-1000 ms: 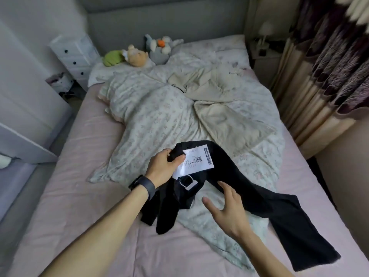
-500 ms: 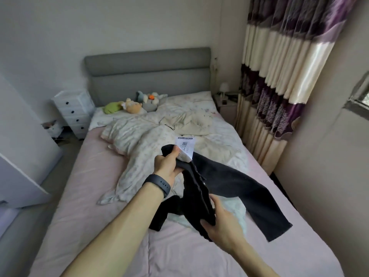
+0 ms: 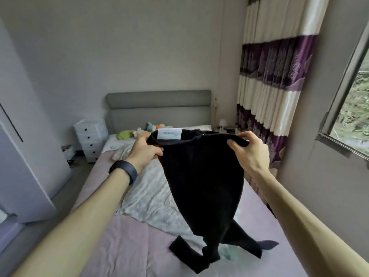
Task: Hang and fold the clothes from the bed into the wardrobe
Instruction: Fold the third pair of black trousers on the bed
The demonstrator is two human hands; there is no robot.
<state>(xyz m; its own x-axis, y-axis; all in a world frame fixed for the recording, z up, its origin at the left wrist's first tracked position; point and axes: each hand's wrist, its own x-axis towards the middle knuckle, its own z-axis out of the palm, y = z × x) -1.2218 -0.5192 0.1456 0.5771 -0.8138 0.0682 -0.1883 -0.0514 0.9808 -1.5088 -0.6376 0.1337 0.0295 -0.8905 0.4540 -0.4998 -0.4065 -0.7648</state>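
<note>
The black trousers (image 3: 201,186) hung from the left hand (image 3: 144,151) and right hand (image 3: 250,154), both gripping the waistband, legs trailing at the foot edge of the bed (image 3: 129,246). A floral duvet (image 3: 151,196) lay mid-bed; white drawers (image 3: 90,140) stood beside the grey headboard (image 3: 159,108)

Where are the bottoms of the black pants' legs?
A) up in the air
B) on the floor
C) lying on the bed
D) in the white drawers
C: the left hand and the right hand grip the black pants by the waistband, while the leg ends lie crumpled on the bed.
</note>
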